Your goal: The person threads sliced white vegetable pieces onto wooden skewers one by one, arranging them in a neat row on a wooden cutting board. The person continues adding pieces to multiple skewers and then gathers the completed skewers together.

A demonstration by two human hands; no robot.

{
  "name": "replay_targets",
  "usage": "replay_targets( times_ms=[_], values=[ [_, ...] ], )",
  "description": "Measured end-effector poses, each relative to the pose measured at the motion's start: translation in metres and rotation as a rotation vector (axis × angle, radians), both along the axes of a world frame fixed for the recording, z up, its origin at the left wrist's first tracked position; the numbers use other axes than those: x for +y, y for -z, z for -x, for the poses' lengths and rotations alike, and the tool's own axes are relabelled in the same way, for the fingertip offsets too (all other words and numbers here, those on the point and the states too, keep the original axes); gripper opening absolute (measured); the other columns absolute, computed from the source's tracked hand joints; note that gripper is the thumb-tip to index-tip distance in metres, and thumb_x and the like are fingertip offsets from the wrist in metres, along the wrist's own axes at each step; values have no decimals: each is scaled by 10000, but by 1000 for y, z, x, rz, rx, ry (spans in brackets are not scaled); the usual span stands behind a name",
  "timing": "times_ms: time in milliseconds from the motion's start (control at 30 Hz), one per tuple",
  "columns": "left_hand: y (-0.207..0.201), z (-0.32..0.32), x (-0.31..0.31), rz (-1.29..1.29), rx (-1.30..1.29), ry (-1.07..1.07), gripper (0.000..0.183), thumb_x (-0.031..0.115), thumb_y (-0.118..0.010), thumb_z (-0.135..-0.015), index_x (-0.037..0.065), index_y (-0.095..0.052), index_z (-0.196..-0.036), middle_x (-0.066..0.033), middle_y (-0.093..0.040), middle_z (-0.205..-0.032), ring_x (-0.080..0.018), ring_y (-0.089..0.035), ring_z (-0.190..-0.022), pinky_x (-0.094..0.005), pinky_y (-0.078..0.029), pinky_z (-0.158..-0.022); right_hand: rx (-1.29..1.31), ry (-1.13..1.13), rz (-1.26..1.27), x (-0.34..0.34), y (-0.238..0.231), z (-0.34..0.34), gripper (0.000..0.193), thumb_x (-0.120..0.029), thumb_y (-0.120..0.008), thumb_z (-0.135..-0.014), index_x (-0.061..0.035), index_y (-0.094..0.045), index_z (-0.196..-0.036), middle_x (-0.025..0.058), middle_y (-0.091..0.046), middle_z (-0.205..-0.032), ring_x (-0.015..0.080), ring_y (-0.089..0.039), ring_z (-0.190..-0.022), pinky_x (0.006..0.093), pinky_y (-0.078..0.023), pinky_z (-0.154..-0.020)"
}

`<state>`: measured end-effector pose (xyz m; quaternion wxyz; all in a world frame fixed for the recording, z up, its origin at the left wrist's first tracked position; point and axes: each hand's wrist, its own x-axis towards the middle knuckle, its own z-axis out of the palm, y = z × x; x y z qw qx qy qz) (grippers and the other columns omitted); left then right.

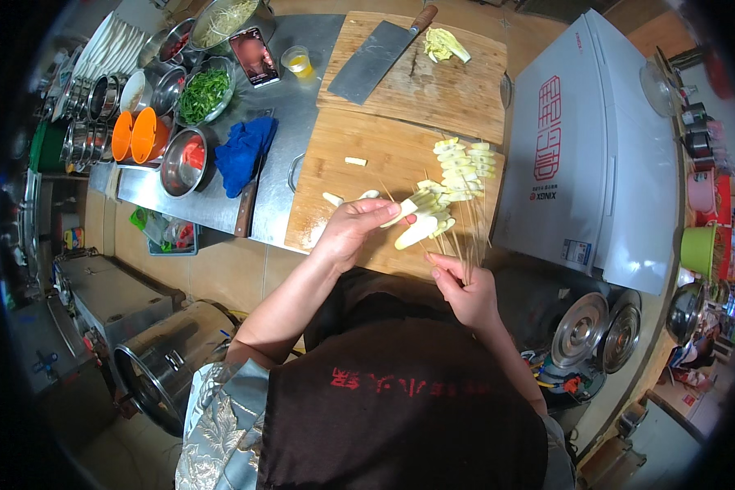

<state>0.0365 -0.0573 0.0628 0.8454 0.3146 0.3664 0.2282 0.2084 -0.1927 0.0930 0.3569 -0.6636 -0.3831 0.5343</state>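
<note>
My left hand (353,230) pinches a pale yellow-white vegetable piece (401,214) over the near wooden cutting board (343,155). To its right, my right hand (467,292) is closed around the lower ends of several thin wooden skewers (472,245). Threaded vegetable pieces (463,167) crowd their far ends, pale with yellow-green edges; some overlap, hiding the skewer tips. A few loose strips (335,198) lie beside my left hand, and one small cut piece (355,162) is farther up the board.
On the far board lie a cleaver (374,61) and a leafy vegetable piece (447,46). Left on the steel table are a blue cloth (243,155), a knife handle (244,211), a phone (254,57), a bowl of chopped greens (205,95) and orange cups (144,135). A white appliance (584,147) stands at right.
</note>
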Motion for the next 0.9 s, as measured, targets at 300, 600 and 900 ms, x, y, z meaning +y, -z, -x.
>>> replay_targets(
  times_ms=[300, 600, 900],
  values=[
    [28, 5, -1, -72, 237, 2, 272, 224, -614, -865, -11, -639, -998, -44, -653, -901, -99, -567, -840, -205, -432, -760, -20, 128, -39, -2, 14, -7, 236, -67, -566, -852, -14, -624, -1075, -46, -543, -647, 13, -453, -565, 171, -374, -536],
    [67, 67, 37, -1205, 1059, 103, 210, 179, -670, -754, 106, -678, -950, -79, -606, -872, -285, -564, -861, -351, -468, -772, 71, 192, -88, -4, 21, -17, 241, -46, -533, -859, -9, -596, -1089, -50, -484, -613, 22, -415, -534, 177, -339, -503],
    [74, 33, 22, -1378, 1076, 149, 153, 149, -680, -696, 69, -634, -818, -92, -588, -863, -279, -557, -849, -379, -456, -738, 82, 85, -50, -3, 23, -6, 247, -98, -522, -889, 6, -584, -1104, -54, -475, -616, 18, -405, -531, 181, -341, -500]
  ],
)
